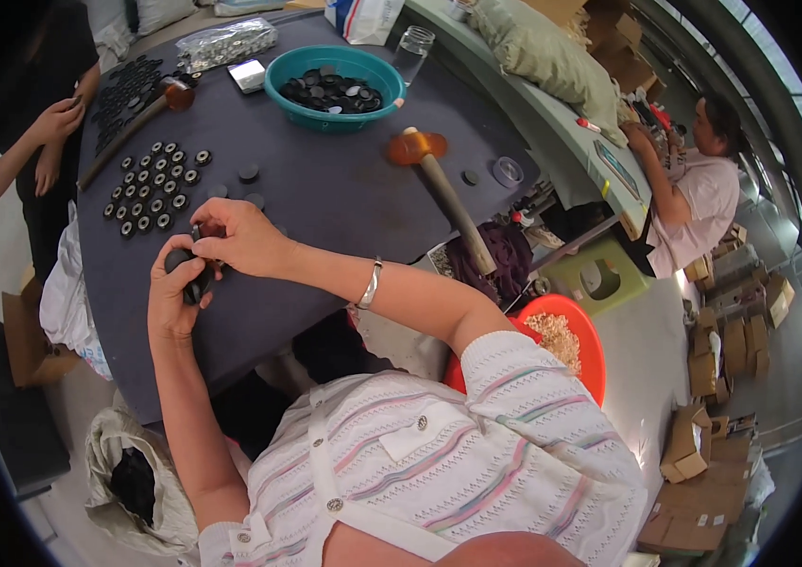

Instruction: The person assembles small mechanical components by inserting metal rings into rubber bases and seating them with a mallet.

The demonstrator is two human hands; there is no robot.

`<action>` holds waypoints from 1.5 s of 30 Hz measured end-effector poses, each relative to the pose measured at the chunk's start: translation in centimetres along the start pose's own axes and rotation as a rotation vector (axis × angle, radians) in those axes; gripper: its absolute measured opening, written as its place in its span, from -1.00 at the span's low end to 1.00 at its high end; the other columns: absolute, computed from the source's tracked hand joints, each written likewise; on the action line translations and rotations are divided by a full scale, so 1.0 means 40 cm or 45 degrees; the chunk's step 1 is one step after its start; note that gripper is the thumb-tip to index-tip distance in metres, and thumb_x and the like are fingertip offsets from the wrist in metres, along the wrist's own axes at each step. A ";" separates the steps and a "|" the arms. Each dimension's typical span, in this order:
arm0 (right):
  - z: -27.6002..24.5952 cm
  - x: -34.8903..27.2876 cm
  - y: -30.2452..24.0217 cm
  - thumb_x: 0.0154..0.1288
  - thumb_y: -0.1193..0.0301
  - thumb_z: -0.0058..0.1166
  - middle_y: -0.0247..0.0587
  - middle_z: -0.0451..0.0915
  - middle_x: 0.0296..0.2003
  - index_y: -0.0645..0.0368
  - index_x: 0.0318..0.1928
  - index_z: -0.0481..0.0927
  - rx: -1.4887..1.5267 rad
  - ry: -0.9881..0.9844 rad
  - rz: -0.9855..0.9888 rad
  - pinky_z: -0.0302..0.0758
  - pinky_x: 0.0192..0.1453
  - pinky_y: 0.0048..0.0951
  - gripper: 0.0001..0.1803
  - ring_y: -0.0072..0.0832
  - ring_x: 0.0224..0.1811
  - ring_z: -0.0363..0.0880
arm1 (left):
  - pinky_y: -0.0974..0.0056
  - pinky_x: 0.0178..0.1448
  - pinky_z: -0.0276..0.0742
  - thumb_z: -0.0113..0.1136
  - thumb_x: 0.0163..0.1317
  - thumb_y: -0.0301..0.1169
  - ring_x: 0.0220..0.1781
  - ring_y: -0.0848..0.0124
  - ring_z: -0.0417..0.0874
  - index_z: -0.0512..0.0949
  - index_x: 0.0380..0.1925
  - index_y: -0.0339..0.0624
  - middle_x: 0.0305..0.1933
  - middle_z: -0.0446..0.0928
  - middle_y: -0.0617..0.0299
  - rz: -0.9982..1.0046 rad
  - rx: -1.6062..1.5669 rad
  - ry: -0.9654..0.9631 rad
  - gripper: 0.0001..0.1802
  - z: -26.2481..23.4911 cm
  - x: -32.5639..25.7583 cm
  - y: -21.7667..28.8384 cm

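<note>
While both hands meet at the counter (344, 198) edge, I see black caps.
Left hand (172, 293) grasps a cap stack (195, 282); right hand (236, 236) pinches its top, near rows of caps (151, 194).

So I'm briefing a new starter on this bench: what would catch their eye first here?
Probably the left hand and right hand meeting at the near edge of the dark grey table, gripping small black round caps. Beyond them lie neat rows of black ring-shaped caps, then a teal plastic bowl of black caps at the far side. A wooden-handled mallet with an amber head lies right of centre.
</note>
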State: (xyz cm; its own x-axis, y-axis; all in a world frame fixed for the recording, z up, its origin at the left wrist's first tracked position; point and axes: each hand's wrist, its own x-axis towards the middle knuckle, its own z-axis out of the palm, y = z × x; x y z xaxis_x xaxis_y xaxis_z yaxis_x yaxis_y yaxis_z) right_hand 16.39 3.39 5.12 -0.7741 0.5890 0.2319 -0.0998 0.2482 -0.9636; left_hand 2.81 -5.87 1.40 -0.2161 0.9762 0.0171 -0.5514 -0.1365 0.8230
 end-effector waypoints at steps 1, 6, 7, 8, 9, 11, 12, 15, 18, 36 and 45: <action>-0.007 -0.004 -0.010 0.14 0.56 0.12 -0.24 0.56 -0.43 0.35 -0.14 0.45 -0.036 0.027 -0.013 0.47 -0.43 -0.55 -0.74 -0.60 -0.48 0.52 | 0.48 -0.74 0.37 0.17 0.06 -0.55 -0.46 0.34 0.58 0.46 -0.29 -0.15 -0.43 0.50 0.14 0.013 -0.026 -0.036 -0.81 -0.005 0.003 0.001; -0.053 -0.001 -0.005 0.03 0.49 0.24 -0.23 0.57 -0.39 0.31 -0.18 0.52 -0.298 0.007 -0.177 0.49 -0.24 -0.52 -0.69 -0.57 -0.33 0.54 | 0.51 -0.76 0.31 0.07 0.32 -0.23 -0.43 0.35 0.58 0.44 -0.19 -0.10 -0.34 0.50 0.13 0.131 -0.372 0.177 -0.79 -0.081 0.005 -0.014; -0.059 -0.001 -0.025 -0.04 0.46 0.28 -0.20 0.57 -0.36 0.28 -0.18 0.55 -0.497 -0.046 -0.246 0.50 -0.20 -0.49 -0.65 -0.54 -0.33 0.55 | 0.51 -0.77 0.30 0.07 0.32 -0.21 -0.43 0.35 0.60 0.44 -0.19 -0.09 -0.33 0.51 0.11 0.067 -0.496 0.197 -0.78 -0.106 0.001 -0.018; -0.083 -0.007 -0.036 -0.03 0.46 0.27 -0.18 0.57 -0.32 0.28 -0.14 0.55 -0.649 -0.049 -0.311 0.50 -0.21 -0.47 -0.62 -0.51 -0.33 0.55 | 0.51 -0.77 0.29 0.08 0.32 -0.19 -0.44 0.34 0.61 0.45 -0.19 -0.09 -0.32 0.52 0.09 -0.001 -0.618 0.228 -0.77 -0.126 0.007 -0.014; -0.105 -0.013 -0.046 -0.02 0.47 0.25 -0.18 0.57 -0.32 0.27 -0.11 0.55 -0.792 -0.067 -0.329 0.51 -0.20 -0.47 -0.61 -0.50 -0.33 0.56 | 0.47 -0.74 0.30 0.08 0.31 -0.17 -0.44 0.31 0.62 0.45 -0.20 -0.10 -0.31 0.53 0.05 -0.019 -0.553 0.389 -0.75 -0.089 -0.007 0.002; -0.130 -0.011 -0.056 0.00 0.50 0.24 -0.20 0.54 -0.33 0.27 -0.09 0.54 -0.972 -0.132 -0.362 0.51 -0.20 -0.50 -0.62 -0.50 -0.33 0.57 | 0.40 -0.66 0.32 0.07 0.31 -0.11 -0.42 0.23 0.62 0.44 -0.25 -0.13 -0.36 0.53 0.05 -0.001 -0.548 0.329 -0.70 -0.092 -0.031 0.001; -0.135 -0.005 -0.054 0.03 0.51 0.21 -0.21 0.51 -0.35 0.27 -0.08 0.52 -0.950 -0.235 -0.233 0.50 -0.24 -0.48 -0.63 -0.50 -0.35 0.55 | 0.40 -0.66 0.32 0.06 0.31 -0.10 -0.42 0.22 0.61 0.44 -0.27 -0.13 -0.38 0.53 0.05 0.008 -0.612 0.298 -0.69 -0.105 -0.036 -0.013; -0.077 0.006 -0.052 0.05 0.55 0.17 -0.17 0.46 -0.35 0.26 -0.06 0.50 -0.997 -0.421 -0.152 0.45 -0.27 -0.42 -0.63 -0.39 -0.37 0.52 | 0.39 -0.67 0.32 0.03 0.33 -0.08 -0.43 0.21 0.61 0.43 -0.30 -0.15 -0.40 0.52 0.04 0.068 -0.657 0.341 -0.66 -0.108 -0.054 -0.019; -0.042 0.037 -0.018 0.05 0.54 0.18 -0.10 0.47 -0.31 0.26 -0.06 0.50 -1.179 -0.595 -0.232 0.46 -0.22 -0.35 -0.63 -0.25 -0.33 0.53 | 0.39 -0.68 0.31 -0.02 0.35 -0.06 -0.46 0.20 0.60 0.43 -0.33 -0.16 -0.42 0.52 0.05 0.099 -0.637 0.390 -0.64 -0.100 -0.066 -0.018; 0.014 0.074 0.023 0.06 0.47 0.21 -0.03 0.49 -0.33 0.27 -0.32 0.45 -1.501 -0.814 -0.245 0.49 -0.18 -0.15 -0.78 -0.05 -0.23 0.55 | 0.42 -0.72 0.25 -0.29 0.41 0.05 -0.45 0.18 0.59 0.41 -0.32 -0.20 -0.36 0.52 -0.03 0.039 -0.513 0.436 -0.48 -0.067 -0.067 0.004; 0.027 0.058 0.014 0.06 0.42 0.23 0.01 0.51 -0.29 0.28 -0.28 0.46 -1.678 -0.781 -0.262 0.51 -0.14 -0.15 -0.73 -0.04 -0.25 0.57 | 0.34 -0.66 0.32 -0.34 0.39 0.11 -0.54 0.20 0.61 0.44 -0.39 -0.16 -0.48 0.54 0.09 -0.037 -0.443 0.367 -0.42 -0.077 -0.068 -0.005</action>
State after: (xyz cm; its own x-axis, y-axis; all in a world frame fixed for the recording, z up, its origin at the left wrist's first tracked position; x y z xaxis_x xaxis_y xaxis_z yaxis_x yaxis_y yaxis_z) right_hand 13.85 4.07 4.97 -0.9892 0.1291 -0.0691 0.1312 0.9910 -0.0269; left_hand 1.00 -9.00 -0.55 -0.3849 0.9005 -0.2023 -0.7879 -0.2064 0.5802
